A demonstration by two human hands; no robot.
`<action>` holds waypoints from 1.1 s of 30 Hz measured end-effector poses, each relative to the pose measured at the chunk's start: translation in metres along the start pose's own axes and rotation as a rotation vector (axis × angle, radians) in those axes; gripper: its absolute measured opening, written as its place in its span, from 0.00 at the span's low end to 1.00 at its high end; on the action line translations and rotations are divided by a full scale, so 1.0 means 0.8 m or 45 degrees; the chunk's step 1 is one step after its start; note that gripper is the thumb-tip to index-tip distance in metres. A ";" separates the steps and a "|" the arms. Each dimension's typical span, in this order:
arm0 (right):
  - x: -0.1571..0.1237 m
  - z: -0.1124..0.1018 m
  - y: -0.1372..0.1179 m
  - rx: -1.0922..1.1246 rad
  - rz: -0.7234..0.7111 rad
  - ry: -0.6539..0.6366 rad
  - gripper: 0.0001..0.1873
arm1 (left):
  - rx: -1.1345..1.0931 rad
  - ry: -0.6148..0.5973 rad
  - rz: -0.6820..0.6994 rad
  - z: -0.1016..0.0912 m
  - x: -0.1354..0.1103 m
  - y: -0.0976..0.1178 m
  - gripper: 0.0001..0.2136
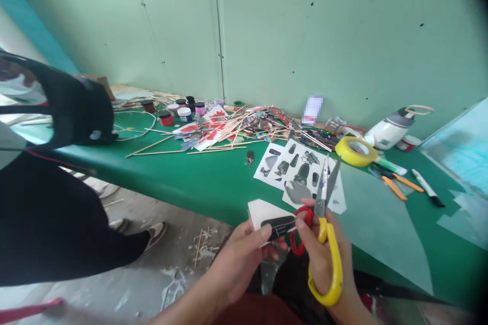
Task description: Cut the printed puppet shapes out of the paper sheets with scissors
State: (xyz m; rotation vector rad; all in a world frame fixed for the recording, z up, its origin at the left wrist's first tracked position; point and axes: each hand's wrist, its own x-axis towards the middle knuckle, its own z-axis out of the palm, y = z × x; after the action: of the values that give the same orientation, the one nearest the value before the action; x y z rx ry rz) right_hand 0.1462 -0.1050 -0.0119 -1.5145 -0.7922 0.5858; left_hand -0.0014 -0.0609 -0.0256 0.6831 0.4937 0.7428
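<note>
My left hand (244, 249) pinches a piece of white paper (261, 210) with a dark printed shape on it, thumb on top. In my right hand (330, 259) is a pair of scissors (321, 208) with one yellow and one red handle. The blades point up and away from me, slightly apart. The fingertips of my right hand are at the paper's right edge, and the red handle loop sits close beside it. Just beyond my hands lie printed sheets (303, 162) with dark and grey shapes. A small dark cut-out (249, 157) rests on the green table left of them.
Thin wooden sticks and paper scraps (263, 122) pile up along the wall. Paint jars (165, 118) stand at the back left. Yellow tape (356, 151), orange-handled pliers (394, 188), a marker (427, 188) and a white bottle (389, 129) are at right. A person in dark clothes (57, 213) stands at left.
</note>
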 end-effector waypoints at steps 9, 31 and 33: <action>-0.016 -0.004 0.026 0.088 0.018 -0.070 0.18 | 0.247 0.141 -0.013 0.011 0.007 -0.003 0.12; -0.035 -0.002 0.044 0.058 0.063 0.151 0.26 | -0.085 0.031 -0.147 0.013 0.007 -0.012 0.13; -0.038 -0.005 0.055 0.003 0.075 0.193 0.27 | -0.135 0.044 -0.176 0.010 0.007 -0.017 0.14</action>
State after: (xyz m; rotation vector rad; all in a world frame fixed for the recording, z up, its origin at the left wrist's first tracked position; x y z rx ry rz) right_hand 0.1364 -0.1307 -0.0575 -1.5644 -0.6322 0.5089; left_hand 0.0134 -0.0669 -0.0308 0.5321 0.5241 0.6467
